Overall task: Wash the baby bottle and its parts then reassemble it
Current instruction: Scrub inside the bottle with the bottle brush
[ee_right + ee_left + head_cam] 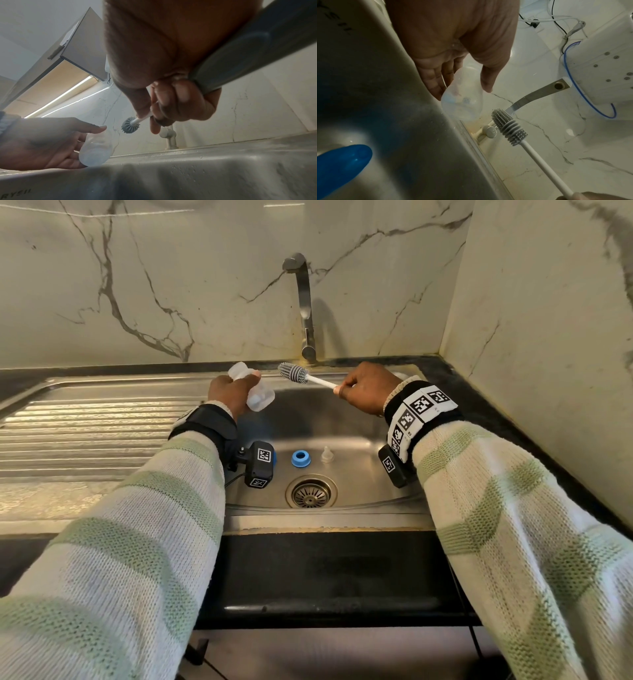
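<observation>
- over the steel sink point(342, 419), the left hand point(227, 392) holds the clear baby bottle point(255, 390) tilted, thumb on one side and fingers curved round the other.
- from the left wrist view the bottle point(462, 100) lies between the thumb and the fingers point(435, 81), its rounded base toward the camera; the grip looks loose, with the fingers only partly bent.
- the right hand point(364, 390) is closed round the white handle of the bottle brush point(294, 372), pinching it near its end.
- from the right wrist view the fingers point(178, 102) curl tightly on the handle, and the grey bristle head point(128, 125) points away toward the bottle point(96, 150).
- the brush head sits just beside the bottle's upper end, apart from it; whether that end is the open mouth i cannot tell.
- on the sink floor, near the drain point(311, 492), lie the blue screw ring point(301, 458) and the clear teat point(327, 455), side by side and not touching.
- the tap point(305, 302) rises behind the basin, against the marble wall point(137, 285).
- both sleeves point(137, 535) are striped cream and green.
</observation>
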Demonstrator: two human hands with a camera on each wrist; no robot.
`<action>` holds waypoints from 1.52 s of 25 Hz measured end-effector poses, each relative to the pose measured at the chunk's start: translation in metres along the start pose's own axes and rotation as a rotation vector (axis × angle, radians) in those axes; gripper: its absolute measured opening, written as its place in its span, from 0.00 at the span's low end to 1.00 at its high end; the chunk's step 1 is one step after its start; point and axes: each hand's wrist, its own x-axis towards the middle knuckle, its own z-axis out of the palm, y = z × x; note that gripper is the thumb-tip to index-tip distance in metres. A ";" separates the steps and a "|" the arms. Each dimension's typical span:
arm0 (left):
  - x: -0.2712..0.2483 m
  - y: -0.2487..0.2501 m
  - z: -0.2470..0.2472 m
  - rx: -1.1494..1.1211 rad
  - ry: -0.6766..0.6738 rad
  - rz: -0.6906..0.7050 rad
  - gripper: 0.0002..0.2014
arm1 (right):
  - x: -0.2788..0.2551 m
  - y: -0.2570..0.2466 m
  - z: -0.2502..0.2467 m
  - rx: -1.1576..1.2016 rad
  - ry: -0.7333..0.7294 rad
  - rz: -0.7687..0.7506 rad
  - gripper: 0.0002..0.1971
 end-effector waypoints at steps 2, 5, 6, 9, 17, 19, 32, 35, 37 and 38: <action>-0.004 0.002 0.001 0.051 0.002 0.016 0.30 | 0.000 0.000 -0.001 -0.006 -0.008 -0.004 0.16; -0.007 0.002 0.005 0.144 -0.045 -0.008 0.32 | -0.002 -0.001 0.000 -0.014 -0.024 -0.013 0.16; -0.006 0.002 0.006 0.164 -0.049 -0.013 0.32 | -0.001 -0.001 0.000 -0.011 -0.025 -0.012 0.16; -0.007 0.007 0.009 0.163 -0.013 -0.025 0.35 | -0.003 -0.001 0.000 0.000 -0.026 -0.006 0.16; -0.009 0.003 0.008 0.569 0.021 0.207 0.29 | -0.005 -0.001 -0.001 0.020 -0.050 0.002 0.15; -0.002 0.005 0.004 0.572 0.112 0.228 0.29 | -0.006 -0.002 0.000 0.013 -0.059 -0.002 0.14; -0.017 -0.005 0.010 0.839 -0.126 0.191 0.17 | -0.003 0.004 0.004 -0.014 -0.070 -0.011 0.19; -0.019 -0.004 0.011 0.727 -0.142 0.135 0.14 | -0.002 0.006 0.006 -0.015 -0.068 -0.009 0.16; -0.018 -0.003 0.009 0.608 -0.096 0.096 0.13 | -0.002 0.005 0.009 -0.005 -0.080 -0.004 0.14; -0.019 -0.001 0.008 0.540 -0.094 0.086 0.14 | -0.001 0.003 0.011 -0.006 -0.085 -0.008 0.14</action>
